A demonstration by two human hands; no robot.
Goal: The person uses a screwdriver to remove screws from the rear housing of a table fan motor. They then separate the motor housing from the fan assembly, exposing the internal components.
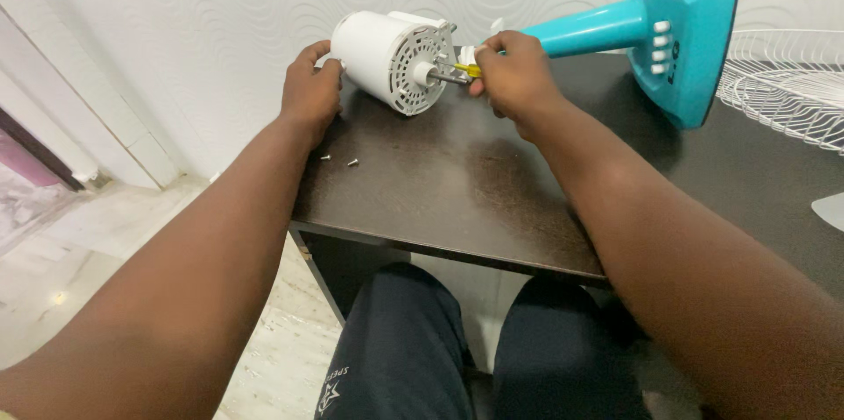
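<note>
The motor (391, 60) was gripped behind by the left hand (310, 90); a screwdriver (466, 70) was held before it by the right hand (514, 77).

A dark brown tabletop (457, 183) with a glossy, slightly worn surface carries everything here. A white fan motor housing (387, 60) lies on its side at the far edge, between the left-hand fingers (321, 58) and the right-hand fingers (492, 55). Two small silver screws (338, 159) lie loose on the wood, just nearer than the left-hand fingers. To the right of the right-hand fingers a teal fan stand (677, 33) rests tipped over on the tabletop. Farther right, well apart from both sets of fingers, lies a white wire fan guard (782, 86).
</note>
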